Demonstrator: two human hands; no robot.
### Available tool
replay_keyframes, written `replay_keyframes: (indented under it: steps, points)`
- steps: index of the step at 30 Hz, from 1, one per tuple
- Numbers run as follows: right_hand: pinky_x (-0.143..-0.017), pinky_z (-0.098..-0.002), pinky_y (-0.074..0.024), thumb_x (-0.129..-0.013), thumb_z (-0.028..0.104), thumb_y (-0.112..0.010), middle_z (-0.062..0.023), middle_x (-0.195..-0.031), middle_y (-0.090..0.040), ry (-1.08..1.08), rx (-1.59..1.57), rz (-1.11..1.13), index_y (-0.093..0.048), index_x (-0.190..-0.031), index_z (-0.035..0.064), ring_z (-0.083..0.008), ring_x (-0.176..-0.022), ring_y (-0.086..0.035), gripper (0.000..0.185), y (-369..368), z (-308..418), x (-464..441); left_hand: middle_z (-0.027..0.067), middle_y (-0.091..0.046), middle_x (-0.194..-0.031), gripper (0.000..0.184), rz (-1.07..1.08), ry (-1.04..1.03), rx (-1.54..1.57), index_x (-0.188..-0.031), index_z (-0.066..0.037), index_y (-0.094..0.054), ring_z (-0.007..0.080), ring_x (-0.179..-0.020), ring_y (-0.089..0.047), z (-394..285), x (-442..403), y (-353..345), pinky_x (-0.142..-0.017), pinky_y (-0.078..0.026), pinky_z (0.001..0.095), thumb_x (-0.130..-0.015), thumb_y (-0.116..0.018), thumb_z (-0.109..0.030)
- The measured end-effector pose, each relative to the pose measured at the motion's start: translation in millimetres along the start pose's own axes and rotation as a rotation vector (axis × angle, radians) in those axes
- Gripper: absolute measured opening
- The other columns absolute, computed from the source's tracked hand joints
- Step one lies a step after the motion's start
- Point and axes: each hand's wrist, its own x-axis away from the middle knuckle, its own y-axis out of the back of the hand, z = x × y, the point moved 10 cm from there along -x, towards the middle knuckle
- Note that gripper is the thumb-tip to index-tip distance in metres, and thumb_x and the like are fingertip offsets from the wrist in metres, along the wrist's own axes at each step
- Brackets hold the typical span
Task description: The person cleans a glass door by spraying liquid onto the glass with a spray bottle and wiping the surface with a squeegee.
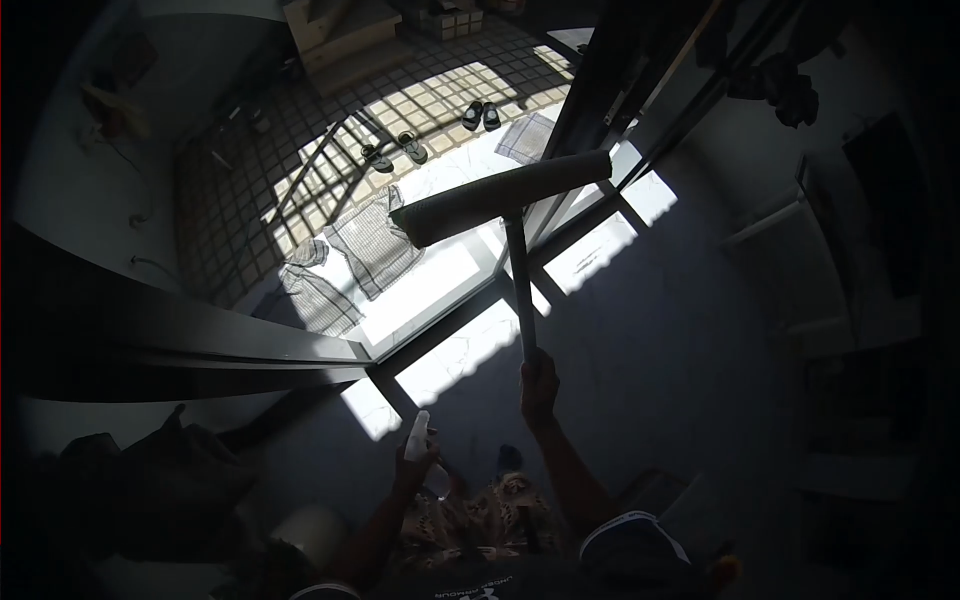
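Observation:
My right hand (540, 388) is wrapped round the handle of a window squeegee (521, 285), which points up and away from me. Its wide, dark head (500, 196) is raised in front of the glass door, slightly tilted; whether it touches the glass I cannot tell. Lower and to the left, my left hand (413, 468) grips a spray bottle (419, 430) with a whitish nozzle and a clear body, held near my patterned clothing.
A glass door frame (440, 318) crosses the middle. Beyond it, striped cloths (372, 246), a small mat (525, 138) and pairs of sandals (411, 148) lie on sunlit tiles. A dark curtain or panel stands at left. Sunlight patches (462, 352) fall on the floor indoors.

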Motion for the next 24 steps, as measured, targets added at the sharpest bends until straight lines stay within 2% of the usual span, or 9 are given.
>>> replay_keyframes:
  steps: [3, 5, 8, 12, 14, 18, 20, 23, 24]
  points:
    - [-0.063, -0.0274, -0.0410, -0.083, 0.017, -0.051, -0.0075, -0.083, -0.053, -0.074, -0.135, 0.050, -0.049, -0.105, 0.0003, -0.0138, -0.072, -0.050, 0.028, -24.3, -66.3, -5.9, 0.0063, -0.047, -0.095, 0.062, 0.021, 0.047, 0.153, -0.129, -0.002, -0.028, 0.0090, -0.068, -0.047, 75.8, -49.3, -19.0, -0.056, -0.045, 0.0233, -0.074, -0.058, -0.006]
    - [-0.058, -0.0245, -0.0399, -0.083, 0.016, -0.051, -0.0047, -0.077, -0.053, 0.045, -0.169, 0.050, -0.049, -0.104, 0.0006, -0.0101, -0.066, -0.048, 0.026, -30.5, -85.6, -17.7, 0.0035, -0.053, -0.075, 0.040, -0.124, -0.001, 0.227, -0.110, 0.000, -0.048, 0.0092, -0.059, -0.053, 91.1, -80.7, -27.0, -0.052, -0.046, 0.0240, -0.072, -0.061, -0.006]
    - [-0.044, -0.0201, -0.0330, -0.084, 0.014, -0.051, 0.0013, -0.062, -0.047, 0.043, -0.271, 0.060, -0.050, -0.102, 0.0014, -0.0037, -0.050, -0.040, 0.022, -40.8, -124.5, -37.3, 0.0039, -0.053, -0.078, 0.041, -0.064, 0.002, 0.253, -0.110, 0.001, -0.047, 0.0088, -0.059, -0.052, 147.3, -122.8, -48.2, -0.051, -0.047, 0.0233, -0.073, -0.062, -0.006]
    - [-0.043, -0.0187, -0.0310, -0.085, 0.015, -0.049, 0.0016, -0.060, -0.045, 0.083, -0.336, 0.083, -0.048, -0.101, 0.0007, -0.0027, -0.048, -0.039, 0.021, -56.7, -184.1, -51.9, 0.0056, -0.050, -0.083, 0.051, 0.001, 0.007, 0.304, -0.118, 0.003, -0.038, 0.0107, -0.062, -0.052, 205.8, -157.4, -73.5, -0.054, -0.047, 0.0251, -0.073, -0.060, -0.009]
    - [-0.042, -0.0186, -0.0300, -0.086, 0.017, -0.048, 0.0019, -0.059, -0.044, 0.183, -0.293, 0.066, -0.047, -0.099, 0.0011, -0.0025, -0.047, -0.038, 0.021, -61.7, -202.6, -56.3, 0.0044, -0.050, -0.079, 0.047, 0.024, 0.021, 0.341, -0.115, 0.003, -0.040, 0.0105, -0.061, -0.052, 227.5, -169.7, -79.8, -0.053, -0.046, 0.0246, -0.073, -0.060, -0.007]
    - [-0.036, -0.0191, -0.0268, -0.087, 0.025, -0.046, -0.0007, -0.058, -0.042, 0.196, -0.279, 0.040, -0.045, -0.096, 0.0018, -0.0055, -0.041, -0.035, 0.024, -80.4, -263.1, -56.1, 0.0030, -0.052, -0.078, 0.039, 0.062, -0.004, 0.351, -0.109, 0.001, -0.047, 0.0079, -0.062, -0.053, 239.4, -190.2, -86.4, -0.052, -0.047, 0.0226, -0.073, -0.060, -0.005]
    - [-0.039, -0.0189, -0.0275, -0.087, 0.021, -0.046, 0.0008, -0.058, -0.042, 0.177, -0.278, 0.044, -0.046, -0.097, 0.0017, -0.0042, -0.043, -0.035, 0.022, -89.4, -291.8, -49.0, 0.0030, -0.052, -0.077, 0.038, 0.084, -0.038, 0.281, -0.108, 0.000, -0.048, 0.0085, -0.061, -0.053, 228.1, -194.9, -77.8, -0.053, -0.047, 0.0235, -0.073, -0.060, -0.006]
    - [-0.041, -0.0193, -0.0283, -0.087, 0.017, -0.045, 0.0029, -0.057, -0.041, 0.147, -0.256, 0.032, -0.047, -0.097, 0.0019, -0.0030, -0.046, -0.036, 0.019, -94.4, -334.0, -40.7, 0.0054, -0.047, -0.070, 0.058, 0.040, -0.074, 0.305, -0.123, 0.001, -0.035, 0.0138, -0.059, -0.052, 221.2, -200.9, -46.7, -0.052, -0.047, 0.0257, -0.070, -0.057, -0.005]
    - [-0.041, -0.0195, -0.0285, -0.087, 0.017, -0.046, 0.0030, -0.058, -0.041, 0.127, -0.206, 0.033, -0.047, -0.097, 0.0021, -0.0030, -0.046, -0.036, 0.018, -94.0, -348.7, -37.8, 0.0081, -0.049, -0.081, 0.064, 0.014, -0.035, 0.276, -0.126, -0.001, -0.031, 0.0128, -0.060, -0.051, 234.5, -205.3, -32.8, -0.052, -0.047, 0.0255, -0.067, -0.056, -0.004]
